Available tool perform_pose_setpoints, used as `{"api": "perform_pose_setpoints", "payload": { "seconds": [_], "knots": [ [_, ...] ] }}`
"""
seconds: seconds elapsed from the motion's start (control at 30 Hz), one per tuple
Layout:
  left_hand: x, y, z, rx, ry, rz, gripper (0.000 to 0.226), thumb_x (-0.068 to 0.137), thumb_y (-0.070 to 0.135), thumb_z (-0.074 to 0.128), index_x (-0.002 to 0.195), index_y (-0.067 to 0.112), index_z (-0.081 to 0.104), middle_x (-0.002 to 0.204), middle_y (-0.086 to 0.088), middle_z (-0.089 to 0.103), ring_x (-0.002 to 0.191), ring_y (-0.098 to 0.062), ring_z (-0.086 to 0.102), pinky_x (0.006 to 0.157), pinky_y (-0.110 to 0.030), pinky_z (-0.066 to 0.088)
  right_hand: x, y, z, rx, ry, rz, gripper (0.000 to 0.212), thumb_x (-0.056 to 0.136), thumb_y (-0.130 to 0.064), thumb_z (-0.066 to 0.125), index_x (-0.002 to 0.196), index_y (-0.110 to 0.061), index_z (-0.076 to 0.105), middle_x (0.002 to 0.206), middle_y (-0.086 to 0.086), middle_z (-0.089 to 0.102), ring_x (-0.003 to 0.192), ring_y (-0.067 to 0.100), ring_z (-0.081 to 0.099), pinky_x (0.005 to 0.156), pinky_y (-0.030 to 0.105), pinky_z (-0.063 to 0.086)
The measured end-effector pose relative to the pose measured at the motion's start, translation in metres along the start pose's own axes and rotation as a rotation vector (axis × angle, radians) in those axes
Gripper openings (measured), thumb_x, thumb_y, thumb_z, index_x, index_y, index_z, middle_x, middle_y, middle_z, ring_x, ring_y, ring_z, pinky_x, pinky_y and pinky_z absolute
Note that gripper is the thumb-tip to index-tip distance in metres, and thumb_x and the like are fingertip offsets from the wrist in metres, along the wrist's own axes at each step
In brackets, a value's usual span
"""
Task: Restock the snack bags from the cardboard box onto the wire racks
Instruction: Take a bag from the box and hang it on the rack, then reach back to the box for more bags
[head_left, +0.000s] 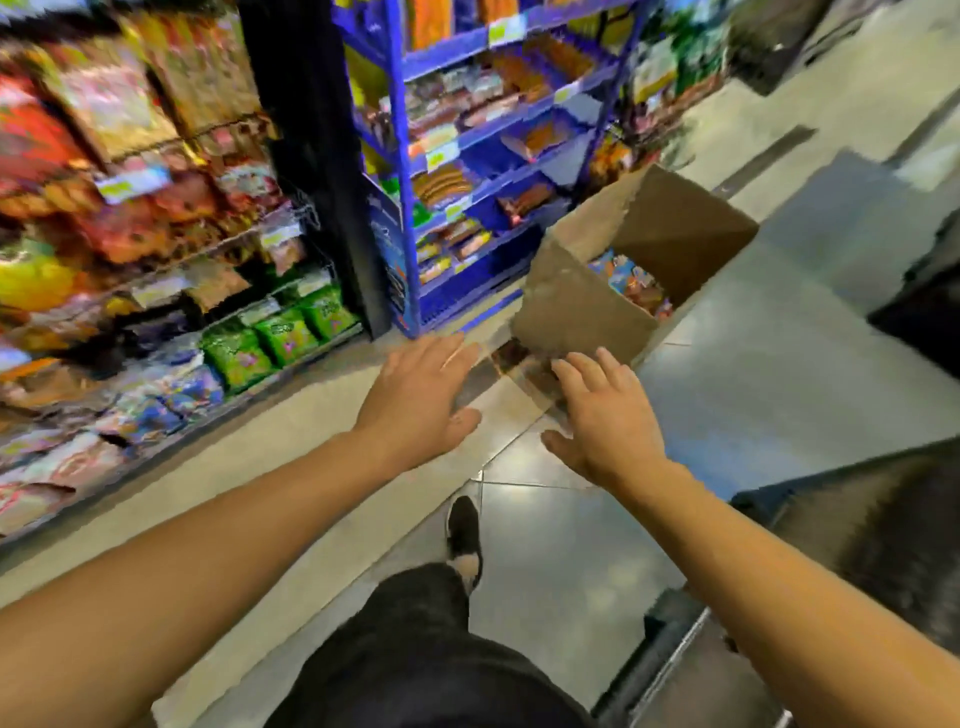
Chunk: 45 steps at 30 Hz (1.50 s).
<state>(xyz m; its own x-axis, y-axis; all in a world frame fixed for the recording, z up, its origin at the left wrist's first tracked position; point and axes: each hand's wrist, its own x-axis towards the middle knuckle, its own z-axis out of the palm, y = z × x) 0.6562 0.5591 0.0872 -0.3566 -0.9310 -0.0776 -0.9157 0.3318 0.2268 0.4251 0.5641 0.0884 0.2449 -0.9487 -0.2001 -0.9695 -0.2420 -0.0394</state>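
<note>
An open cardboard box (587, 306) stands on the floor ahead, flaps up, with colourful snack bags (631, 283) inside. My left hand (421, 400) and my right hand (605, 415) reach toward it with fingers spread, both empty and a little short of the box's near wall. The wire racks (171, 270) on the left are packed with snack bags, among them green bags (280, 332) on a low shelf. The picture is blurred by motion.
A blue shelving unit (467, 171) with biscuits and sweets stands behind the box. A black pillar (311, 156) separates it from the racks. My leg and black shoe (464, 535) are on the tiled floor. Dark fixtures sit at the right (883, 519).
</note>
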Motion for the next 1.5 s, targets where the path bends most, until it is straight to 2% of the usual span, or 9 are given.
{"api": "perform_pose_setpoints", "payload": {
  "seconds": [0.2,0.37,0.67,0.9,1.1,1.17,1.27,1.37,1.5],
  "knots": [
    [0.156,0.067,0.014,-0.028,-0.019,0.130,0.071,0.087,0.054,0.051,0.146,0.013,0.049,0.151,-0.013,0.046,0.137,-0.037,0.044,0.113,-0.052,0.036,0.049,0.135,-0.018,0.015,-0.002,0.149,0.081,0.093,-0.054,0.059,0.158,-0.022,0.022,0.165,0.006,0.022,0.154,0.034,0.009,0.125,0.048,0.014],
    [0.269,0.121,0.018,-0.042,-0.066,0.195,0.076,0.094,0.052,0.056,0.158,0.024,0.025,0.165,-0.003,0.021,0.152,-0.026,0.017,0.123,-0.044,0.018,0.089,0.232,-0.034,0.004,-0.023,0.223,0.082,0.093,-0.053,0.059,0.158,-0.020,0.022,0.165,0.006,0.022,0.154,0.035,0.008,0.124,0.048,0.013],
    [0.429,0.215,0.047,-0.003,-0.112,0.228,0.078,0.095,0.058,0.051,0.159,0.025,0.022,0.166,-0.003,0.019,0.152,-0.024,0.017,0.123,-0.040,0.017,0.159,0.396,-0.030,0.057,-0.048,0.288,0.080,0.093,-0.051,0.058,0.157,-0.018,0.023,0.163,0.007,0.024,0.153,0.036,0.009,0.123,0.048,0.013],
    [0.529,0.276,0.076,-0.062,-0.097,0.038,0.078,0.085,0.058,0.046,0.150,0.015,0.044,0.155,-0.011,0.042,0.140,-0.036,0.039,0.115,-0.052,0.033,0.238,0.542,-0.037,0.013,-0.122,0.110,0.081,0.095,-0.053,0.054,0.159,-0.017,0.018,0.166,0.008,0.018,0.154,0.035,0.005,0.124,0.048,0.010],
    [0.586,0.317,0.086,-0.070,-0.028,-0.157,0.070,0.081,0.049,0.058,0.138,0.009,0.057,0.139,-0.016,0.058,0.124,-0.037,0.055,0.103,-0.051,0.045,0.314,0.631,-0.049,-0.039,-0.184,-0.094,0.080,0.096,-0.054,0.052,0.159,-0.020,0.015,0.166,0.006,0.015,0.154,0.033,0.004,0.124,0.046,0.007],
    [0.608,0.322,0.093,-0.071,-0.028,-0.206,0.069,0.084,0.051,0.052,0.140,0.010,0.055,0.142,-0.015,0.055,0.128,-0.038,0.053,0.106,-0.051,0.041,0.343,0.650,-0.052,-0.040,-0.204,-0.148,0.081,0.096,-0.055,0.053,0.159,-0.021,0.016,0.166,0.005,0.016,0.154,0.033,0.003,0.124,0.046,0.010],
    [0.646,0.323,0.106,-0.130,-0.072,-0.352,0.072,0.093,0.057,0.049,0.153,0.021,0.037,0.161,-0.007,0.033,0.148,-0.032,0.027,0.120,-0.050,0.019,0.393,0.671,-0.054,-0.066,-0.222,-0.239,0.082,0.094,-0.058,0.055,0.158,-0.022,0.019,0.165,0.004,0.020,0.154,0.033,0.006,0.125,0.047,0.013],
    [0.692,0.320,0.118,-0.156,-0.075,-0.446,0.071,0.096,0.057,0.044,0.158,0.027,0.024,0.166,-0.002,0.018,0.152,-0.027,0.013,0.124,-0.048,0.009,0.445,0.688,-0.054,-0.116,-0.252,-0.319,0.081,0.093,-0.058,0.056,0.158,-0.021,0.022,0.165,0.005,0.022,0.154,0.033,0.008,0.125,0.049,0.013],
    [0.737,0.312,0.130,-0.155,-0.099,-0.518,0.071,0.091,0.056,0.044,0.153,0.022,0.040,0.159,-0.008,0.037,0.145,-0.032,0.031,0.117,-0.052,0.025,0.508,0.707,-0.053,-0.151,-0.299,-0.421,0.082,0.094,-0.056,0.057,0.158,-0.019,0.022,0.165,0.006,0.023,0.155,0.033,0.007,0.125,0.049,0.012]
  ]
}}
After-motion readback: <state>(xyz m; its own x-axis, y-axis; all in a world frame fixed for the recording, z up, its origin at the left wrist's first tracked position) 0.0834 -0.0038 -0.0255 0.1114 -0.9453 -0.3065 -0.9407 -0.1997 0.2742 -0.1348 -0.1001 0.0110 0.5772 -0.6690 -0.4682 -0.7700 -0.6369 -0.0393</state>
